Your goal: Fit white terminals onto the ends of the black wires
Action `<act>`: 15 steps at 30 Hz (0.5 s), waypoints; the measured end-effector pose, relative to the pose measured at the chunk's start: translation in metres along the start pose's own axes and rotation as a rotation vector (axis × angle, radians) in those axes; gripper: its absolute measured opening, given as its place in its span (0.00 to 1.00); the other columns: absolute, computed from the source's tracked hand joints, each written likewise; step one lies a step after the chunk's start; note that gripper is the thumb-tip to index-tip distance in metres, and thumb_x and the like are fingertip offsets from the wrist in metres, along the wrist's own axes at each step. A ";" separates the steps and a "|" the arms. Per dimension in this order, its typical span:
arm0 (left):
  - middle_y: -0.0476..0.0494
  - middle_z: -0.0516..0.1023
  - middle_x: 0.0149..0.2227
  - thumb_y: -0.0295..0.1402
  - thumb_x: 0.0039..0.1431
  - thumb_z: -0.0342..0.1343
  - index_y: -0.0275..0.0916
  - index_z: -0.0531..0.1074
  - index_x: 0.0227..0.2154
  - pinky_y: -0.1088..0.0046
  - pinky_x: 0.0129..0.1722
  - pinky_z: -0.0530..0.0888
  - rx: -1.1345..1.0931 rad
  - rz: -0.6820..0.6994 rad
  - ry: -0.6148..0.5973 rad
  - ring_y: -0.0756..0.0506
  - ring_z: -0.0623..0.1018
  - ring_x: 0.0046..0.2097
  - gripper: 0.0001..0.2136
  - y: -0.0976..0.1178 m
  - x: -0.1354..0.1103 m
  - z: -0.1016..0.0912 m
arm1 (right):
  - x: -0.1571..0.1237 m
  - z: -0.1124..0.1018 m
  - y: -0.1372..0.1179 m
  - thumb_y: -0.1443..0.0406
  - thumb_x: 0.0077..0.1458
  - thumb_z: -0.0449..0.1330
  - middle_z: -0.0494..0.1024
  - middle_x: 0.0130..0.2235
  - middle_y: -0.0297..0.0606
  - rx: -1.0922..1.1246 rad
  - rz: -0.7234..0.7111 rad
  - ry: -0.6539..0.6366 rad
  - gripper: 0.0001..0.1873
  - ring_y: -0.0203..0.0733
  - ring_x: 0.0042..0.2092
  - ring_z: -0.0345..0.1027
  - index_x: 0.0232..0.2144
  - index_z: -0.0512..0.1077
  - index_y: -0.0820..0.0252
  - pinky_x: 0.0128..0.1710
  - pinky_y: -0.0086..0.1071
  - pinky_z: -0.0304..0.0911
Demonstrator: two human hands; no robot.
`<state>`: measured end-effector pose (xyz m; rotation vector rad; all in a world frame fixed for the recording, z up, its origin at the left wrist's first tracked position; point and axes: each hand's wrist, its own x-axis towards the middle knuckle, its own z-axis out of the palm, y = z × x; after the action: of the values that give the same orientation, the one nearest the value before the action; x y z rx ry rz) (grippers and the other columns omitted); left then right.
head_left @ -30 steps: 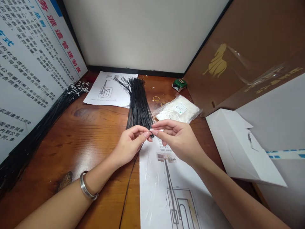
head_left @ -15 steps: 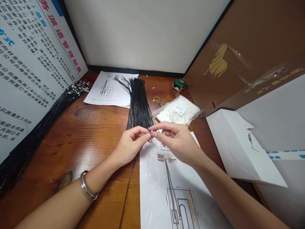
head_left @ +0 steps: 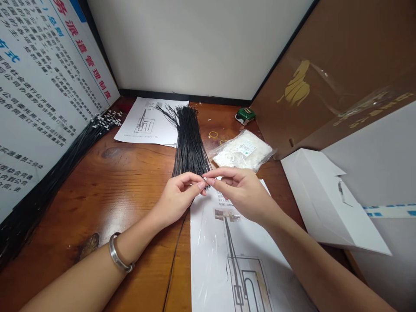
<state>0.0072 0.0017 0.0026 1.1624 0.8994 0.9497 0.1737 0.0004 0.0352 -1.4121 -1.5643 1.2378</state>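
Pinched between the thumb and fingers of my left hand [head_left: 175, 199] is the end of a thin black wire [head_left: 177, 247], whose length trails down to the bottom of the view. My right hand [head_left: 245, 190] meets it fingertip to fingertip, also closed in a pinch. Whatever small piece lies between the right fingertips is mostly hidden. Just beyond both hands lies a thick bundle of black wires [head_left: 190, 143], its near ends partly behind my fingers. Beneath the right hand a printed drawing sheet [head_left: 208, 268] under clear plastic lies on the wooden table [head_left: 139, 182].
A bag of small white parts [head_left: 250, 151] lies right of the bundle, with a green tape measure [head_left: 245, 115] behind it. On the left rests another wire bundle [head_left: 65, 160] with white ends. A second drawing sheet [head_left: 130, 130] is at the back. Boards and a brown box [head_left: 325, 78] surround the table.
My right thumb and fingertips have shifted very slightly at the pinch point. Both arms and everything on the table look the same.
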 end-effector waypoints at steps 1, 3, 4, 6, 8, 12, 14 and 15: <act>0.49 0.74 0.26 0.37 0.55 0.59 0.37 0.72 0.29 0.75 0.25 0.63 0.006 0.003 -0.002 0.53 0.67 0.24 0.08 0.000 0.000 0.000 | 0.000 0.000 -0.001 0.60 0.51 0.62 0.72 0.23 0.32 -0.010 -0.019 0.003 0.09 0.30 0.21 0.53 0.32 0.79 0.58 0.19 0.28 0.48; 0.49 0.74 0.26 0.36 0.55 0.59 0.37 0.72 0.28 0.75 0.26 0.65 0.011 0.005 -0.004 0.52 0.69 0.26 0.07 0.000 0.000 0.000 | 0.000 0.000 -0.002 0.60 0.51 0.61 0.75 0.28 0.36 -0.020 -0.034 0.008 0.09 0.31 0.23 0.57 0.31 0.79 0.58 0.21 0.28 0.52; 0.49 0.74 0.26 0.36 0.55 0.58 0.37 0.72 0.28 0.75 0.27 0.65 0.011 0.005 -0.004 0.52 0.70 0.27 0.07 0.000 0.001 0.000 | 0.000 0.000 -0.002 0.60 0.51 0.62 0.76 0.29 0.36 -0.015 -0.022 0.007 0.09 0.31 0.24 0.57 0.32 0.79 0.58 0.21 0.29 0.52; 0.49 0.74 0.26 0.35 0.55 0.58 0.37 0.72 0.28 0.75 0.27 0.66 0.014 0.006 -0.002 0.52 0.70 0.27 0.07 -0.001 0.001 0.000 | 0.000 -0.001 -0.001 0.60 0.50 0.63 0.76 0.29 0.36 0.025 0.020 0.009 0.10 0.31 0.23 0.58 0.34 0.78 0.58 0.20 0.28 0.51; 0.49 0.74 0.26 0.35 0.55 0.59 0.37 0.72 0.29 0.76 0.27 0.66 0.015 0.007 0.002 0.52 0.70 0.27 0.07 -0.001 0.002 -0.001 | 0.001 -0.002 -0.001 0.60 0.49 0.64 0.76 0.29 0.36 0.075 0.052 0.019 0.10 0.32 0.23 0.59 0.33 0.77 0.59 0.20 0.28 0.51; 0.49 0.73 0.26 0.36 0.55 0.59 0.37 0.72 0.29 0.77 0.25 0.65 0.014 0.012 0.005 0.52 0.70 0.27 0.07 -0.003 0.002 -0.001 | 0.001 -0.003 -0.001 0.59 0.47 0.65 0.74 0.26 0.35 0.118 0.063 0.015 0.09 0.31 0.23 0.60 0.28 0.76 0.60 0.20 0.27 0.50; 0.48 0.73 0.26 0.37 0.55 0.59 0.37 0.72 0.28 0.77 0.24 0.64 0.024 0.014 0.003 0.52 0.70 0.27 0.08 -0.003 0.002 -0.002 | 0.001 -0.003 -0.001 0.59 0.47 0.65 0.73 0.24 0.35 0.125 0.066 0.006 0.10 0.32 0.23 0.59 0.28 0.76 0.60 0.19 0.27 0.50; 0.48 0.73 0.26 0.37 0.55 0.59 0.37 0.72 0.28 0.77 0.24 0.64 0.031 0.015 0.002 0.52 0.70 0.27 0.08 -0.004 0.002 -0.002 | 0.002 -0.003 -0.001 0.59 0.47 0.65 0.73 0.24 0.35 0.127 0.069 0.005 0.10 0.32 0.23 0.59 0.28 0.77 0.60 0.19 0.27 0.50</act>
<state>0.0067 0.0032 -0.0014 1.1967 0.9111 0.9523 0.1762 0.0026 0.0368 -1.3964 -1.4179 1.3490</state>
